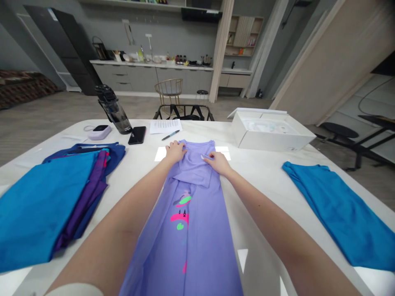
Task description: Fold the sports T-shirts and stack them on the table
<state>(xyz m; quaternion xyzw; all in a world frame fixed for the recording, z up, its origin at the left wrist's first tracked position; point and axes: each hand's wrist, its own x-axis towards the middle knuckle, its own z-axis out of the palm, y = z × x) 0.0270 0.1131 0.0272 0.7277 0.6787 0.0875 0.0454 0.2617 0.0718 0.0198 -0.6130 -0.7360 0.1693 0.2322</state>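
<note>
A lavender shirt (205, 213) with a pink, green and black print lies folded lengthwise on the table, its near end running out of the bottom of the view. At the far left edge of the shirt, my left hand (175, 152) has its fingers curled onto the cloth; the thumb is partly hidden. My right hand (219, 163) pinches the fabric near the far right edge, thumb and fingertips together. Between the two hands a sleeve or flap is folded inward over the top part.
Folded blue and purple clothes (46, 197) are stacked at left, with another blue garment (342, 209) at right. Beyond stand a water bottle (115, 113), a phone (137, 135), a lilac device (100, 132), a pen (170, 135), a printed sheet (165, 126) and an open white box (268, 137).
</note>
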